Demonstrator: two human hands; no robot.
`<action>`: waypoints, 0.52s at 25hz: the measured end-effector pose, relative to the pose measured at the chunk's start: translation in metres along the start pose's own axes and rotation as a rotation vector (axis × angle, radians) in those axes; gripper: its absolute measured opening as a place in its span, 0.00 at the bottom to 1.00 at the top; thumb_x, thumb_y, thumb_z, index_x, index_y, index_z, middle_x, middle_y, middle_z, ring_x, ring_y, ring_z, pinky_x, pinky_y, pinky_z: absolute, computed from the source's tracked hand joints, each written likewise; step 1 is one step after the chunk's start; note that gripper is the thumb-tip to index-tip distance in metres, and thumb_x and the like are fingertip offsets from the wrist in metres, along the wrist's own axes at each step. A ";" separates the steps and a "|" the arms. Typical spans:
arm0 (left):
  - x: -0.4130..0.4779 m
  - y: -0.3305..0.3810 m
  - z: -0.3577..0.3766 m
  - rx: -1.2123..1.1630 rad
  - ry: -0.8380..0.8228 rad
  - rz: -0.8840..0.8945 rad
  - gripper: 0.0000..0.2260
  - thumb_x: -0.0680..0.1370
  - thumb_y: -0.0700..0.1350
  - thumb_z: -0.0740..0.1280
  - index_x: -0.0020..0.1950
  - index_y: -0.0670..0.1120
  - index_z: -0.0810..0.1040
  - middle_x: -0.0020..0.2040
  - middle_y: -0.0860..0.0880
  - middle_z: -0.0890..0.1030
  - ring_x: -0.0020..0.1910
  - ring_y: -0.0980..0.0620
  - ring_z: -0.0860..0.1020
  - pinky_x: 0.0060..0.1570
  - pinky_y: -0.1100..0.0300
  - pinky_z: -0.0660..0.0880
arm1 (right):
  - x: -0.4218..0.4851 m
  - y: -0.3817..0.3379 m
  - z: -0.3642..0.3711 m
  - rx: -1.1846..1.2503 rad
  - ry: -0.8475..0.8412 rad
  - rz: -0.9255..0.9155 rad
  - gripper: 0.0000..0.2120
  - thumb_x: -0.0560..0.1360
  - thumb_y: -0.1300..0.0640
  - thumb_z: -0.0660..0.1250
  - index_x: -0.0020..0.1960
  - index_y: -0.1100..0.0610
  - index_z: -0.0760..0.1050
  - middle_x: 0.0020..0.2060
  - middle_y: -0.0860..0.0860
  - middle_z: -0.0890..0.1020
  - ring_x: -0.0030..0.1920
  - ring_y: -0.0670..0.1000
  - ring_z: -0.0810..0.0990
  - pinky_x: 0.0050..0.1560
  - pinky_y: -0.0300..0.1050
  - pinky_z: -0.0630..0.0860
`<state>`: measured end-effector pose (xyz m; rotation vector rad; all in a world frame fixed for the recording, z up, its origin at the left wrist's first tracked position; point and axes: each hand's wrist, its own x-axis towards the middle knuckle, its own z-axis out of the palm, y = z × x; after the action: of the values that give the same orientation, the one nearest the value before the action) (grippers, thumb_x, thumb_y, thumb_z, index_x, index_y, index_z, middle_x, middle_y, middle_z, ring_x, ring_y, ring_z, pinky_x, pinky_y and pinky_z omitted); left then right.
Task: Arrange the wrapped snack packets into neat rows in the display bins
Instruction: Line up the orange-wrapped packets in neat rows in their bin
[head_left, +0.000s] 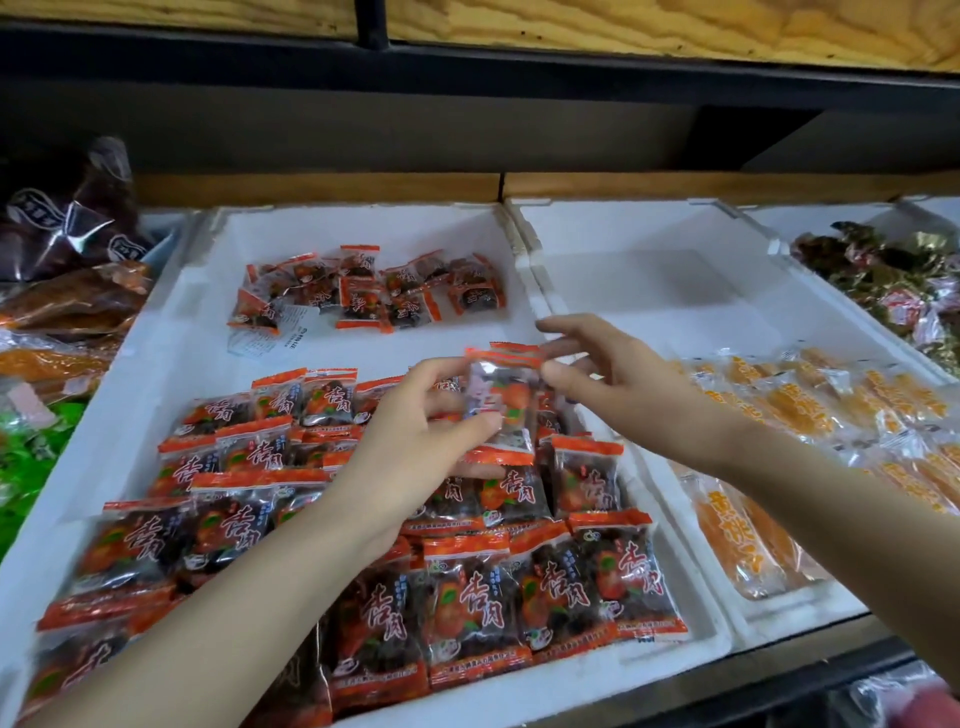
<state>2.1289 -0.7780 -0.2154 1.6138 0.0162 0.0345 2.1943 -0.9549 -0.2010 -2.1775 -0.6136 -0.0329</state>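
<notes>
While left hand (431, 415) pinches packet (501, 410) aloft | right hand (613, 374) fingers loose, touching its corner

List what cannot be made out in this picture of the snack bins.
Head view:
- Held packet: print blurred.
- Right hand: whether it grips that packet, blurred.
- Red packets under the left hand and forearm: hidden.
- Yellow packets: cut off by the right edge.
- Back pile: print too small.

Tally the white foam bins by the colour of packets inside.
Middle white foam bin holding red-orange wrapped packets: 1
Right white foam bin holding yellow wrapped packets: 1
Far-right white foam bin holding green-gold wrapped sweets: 1
Total: 3
Any bin at far left is hidden.
</notes>
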 end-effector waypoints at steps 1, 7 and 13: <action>0.004 0.003 0.004 0.015 -0.012 0.010 0.17 0.75 0.36 0.69 0.60 0.48 0.72 0.47 0.50 0.79 0.40 0.58 0.83 0.37 0.58 0.82 | 0.004 -0.007 0.001 0.093 -0.032 -0.009 0.15 0.75 0.52 0.65 0.60 0.46 0.70 0.53 0.45 0.79 0.50 0.42 0.79 0.51 0.35 0.75; 0.036 -0.008 0.010 0.472 0.007 0.176 0.17 0.76 0.47 0.70 0.59 0.53 0.65 0.52 0.56 0.75 0.46 0.59 0.77 0.46 0.65 0.76 | 0.041 0.003 -0.010 0.062 0.002 0.042 0.09 0.73 0.59 0.69 0.52 0.59 0.79 0.43 0.53 0.83 0.45 0.48 0.82 0.51 0.41 0.78; 0.039 -0.024 0.007 1.018 -0.180 0.260 0.18 0.77 0.58 0.64 0.66 0.55 0.70 0.64 0.58 0.71 0.64 0.58 0.68 0.63 0.61 0.66 | 0.068 0.048 -0.001 -0.312 -0.211 0.089 0.08 0.76 0.56 0.67 0.51 0.60 0.76 0.45 0.51 0.82 0.48 0.50 0.79 0.48 0.37 0.74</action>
<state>2.1684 -0.7827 -0.2395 2.6217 -0.3683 0.0916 2.2750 -0.9524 -0.2199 -2.5300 -0.6647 0.1604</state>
